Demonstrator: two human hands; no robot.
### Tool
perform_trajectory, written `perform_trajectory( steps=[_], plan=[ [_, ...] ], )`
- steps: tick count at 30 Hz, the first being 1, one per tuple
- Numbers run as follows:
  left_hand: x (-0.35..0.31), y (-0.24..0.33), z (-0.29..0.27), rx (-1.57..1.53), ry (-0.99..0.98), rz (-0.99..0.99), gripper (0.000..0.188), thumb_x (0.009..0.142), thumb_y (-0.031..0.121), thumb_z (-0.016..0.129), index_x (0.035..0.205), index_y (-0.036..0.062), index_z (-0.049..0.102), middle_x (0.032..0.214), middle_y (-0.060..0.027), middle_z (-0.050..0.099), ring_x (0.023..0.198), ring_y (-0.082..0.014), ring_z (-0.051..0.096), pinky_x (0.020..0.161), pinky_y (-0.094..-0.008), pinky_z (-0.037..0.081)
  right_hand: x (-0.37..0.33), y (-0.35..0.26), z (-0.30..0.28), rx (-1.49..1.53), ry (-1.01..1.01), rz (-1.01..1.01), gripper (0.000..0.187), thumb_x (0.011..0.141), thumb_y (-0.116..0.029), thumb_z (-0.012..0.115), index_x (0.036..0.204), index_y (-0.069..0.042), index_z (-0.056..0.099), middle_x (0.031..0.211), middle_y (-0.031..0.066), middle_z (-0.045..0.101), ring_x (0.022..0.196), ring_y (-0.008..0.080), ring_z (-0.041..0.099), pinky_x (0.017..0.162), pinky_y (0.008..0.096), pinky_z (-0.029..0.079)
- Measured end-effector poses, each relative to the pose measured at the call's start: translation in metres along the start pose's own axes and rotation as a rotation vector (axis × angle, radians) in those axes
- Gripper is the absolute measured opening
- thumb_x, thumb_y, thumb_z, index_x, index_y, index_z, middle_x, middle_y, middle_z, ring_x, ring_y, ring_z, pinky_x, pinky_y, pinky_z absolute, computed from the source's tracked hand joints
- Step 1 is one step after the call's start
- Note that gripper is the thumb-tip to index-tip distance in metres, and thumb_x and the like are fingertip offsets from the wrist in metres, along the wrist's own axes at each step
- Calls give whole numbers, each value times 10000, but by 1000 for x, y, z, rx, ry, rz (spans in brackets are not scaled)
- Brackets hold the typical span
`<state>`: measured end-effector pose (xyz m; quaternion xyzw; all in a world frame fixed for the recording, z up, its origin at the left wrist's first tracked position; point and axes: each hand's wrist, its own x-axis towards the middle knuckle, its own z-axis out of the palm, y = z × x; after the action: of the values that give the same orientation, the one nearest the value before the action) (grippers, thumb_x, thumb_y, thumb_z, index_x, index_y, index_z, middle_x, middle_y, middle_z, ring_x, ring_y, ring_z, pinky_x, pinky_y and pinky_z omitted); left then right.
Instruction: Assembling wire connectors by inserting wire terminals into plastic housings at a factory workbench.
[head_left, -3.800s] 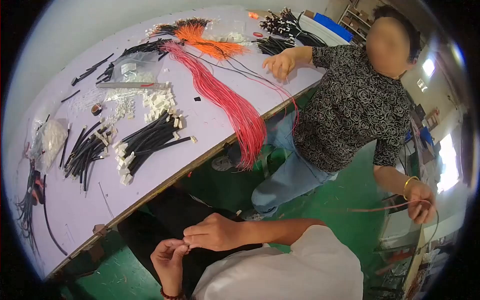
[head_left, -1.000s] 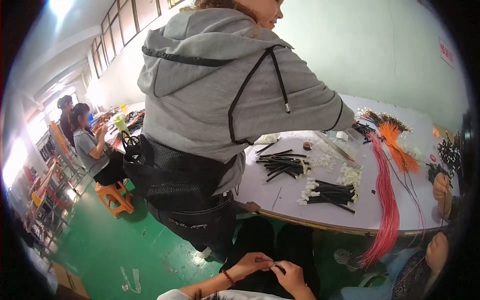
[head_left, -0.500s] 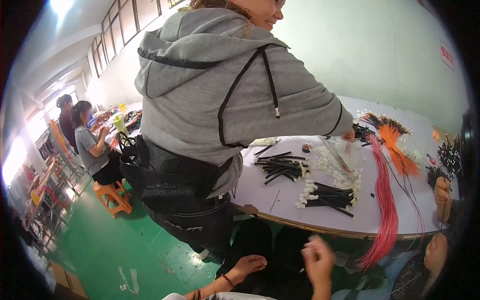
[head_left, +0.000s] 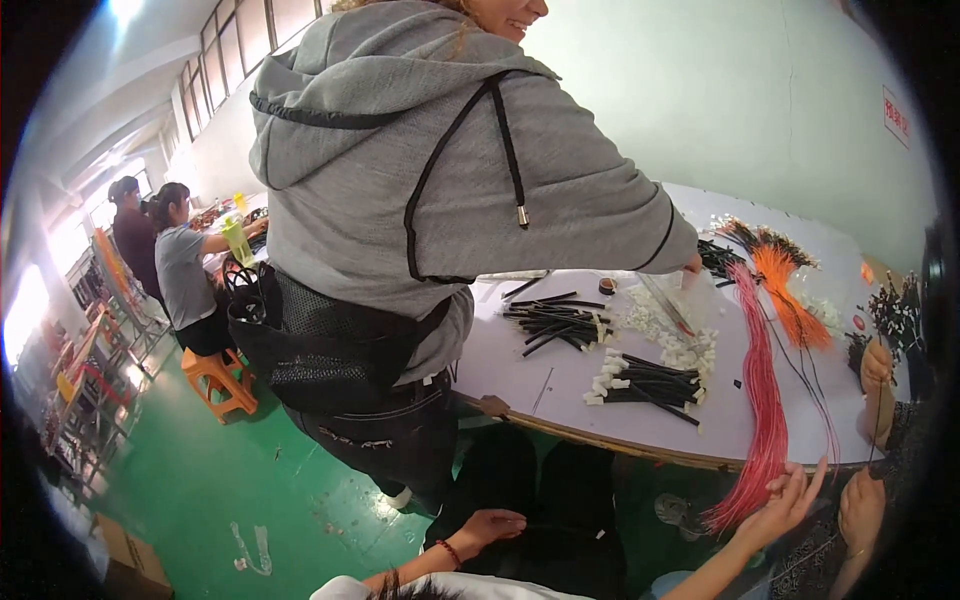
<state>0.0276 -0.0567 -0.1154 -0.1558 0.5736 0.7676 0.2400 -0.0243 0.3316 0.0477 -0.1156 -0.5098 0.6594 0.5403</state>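
Observation:
Over my dark-clad lap, my left hand (head_left: 490, 528) is closed with thumb and fingers pressed together. Whatever it pinches is lost against the dark cloth. A small white piece (head_left: 600, 534) shows on the lap a little to its right. My right hand (head_left: 785, 507) is stretched out at the table's front edge, fingers apart, beside the lower ends of a long bundle of red wires (head_left: 768, 420). Whether its fingertips touch the strands I cannot tell. The red bundle hangs over the edge. Two thin dark wires (head_left: 812, 375) run just right of it.
Black tubes with white ends (head_left: 655, 386), more black tubes (head_left: 555, 318), loose white connectors (head_left: 655, 320) and orange wires (head_left: 790, 295) lie on the white table (head_left: 560, 405). A person in a grey hoodie (head_left: 450, 180) leans across it. Another person's hands (head_left: 862, 510) are at far right.
My right hand has moved from above my lap rightward to the red wires, its fingers spreading. My left hand has stayed nearly in place. The view has shifted slightly.

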Motion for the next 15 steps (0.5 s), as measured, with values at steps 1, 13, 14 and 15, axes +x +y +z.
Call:
perform_trajectory(
  steps=[1,13,14,15],
  plan=[
    [0,-1,1,2,3,2,294,878,139,664,1119,-23,623,1010,-82,668,917,-141,635,827,-239,520,-1,-1,1,0,2,8,495,952,-123,523,1413,-36,366,870,22,597,609,38,423,546,179,330],
    [3,-13,-4,-47,0,30,283,870,155,677,1087,-24,645,949,-71,676,866,-125,636,791,-229,521,-2,11,-3,46,-60,5,499,954,-92,509,1425,-39,355,863,22,573,604,44,395,567,183,340],
    [1,-10,-3,-16,15,12,281,872,152,674,1087,-26,644,949,-71,675,867,-125,635,792,-228,521,-2,11,-3,38,-63,-10,497,953,-88,507,1423,-35,356,860,23,573,603,44,393,568,184,339],
    [-1,-7,-2,13,32,-2,279,874,150,671,1087,-28,643,949,-72,675,868,-124,635,792,-226,521,-2,12,-3,44,-65,-10,497,953,-88,507,1423,-35,356,860,23,573,603,44,393,568,184,339]
  ],
)
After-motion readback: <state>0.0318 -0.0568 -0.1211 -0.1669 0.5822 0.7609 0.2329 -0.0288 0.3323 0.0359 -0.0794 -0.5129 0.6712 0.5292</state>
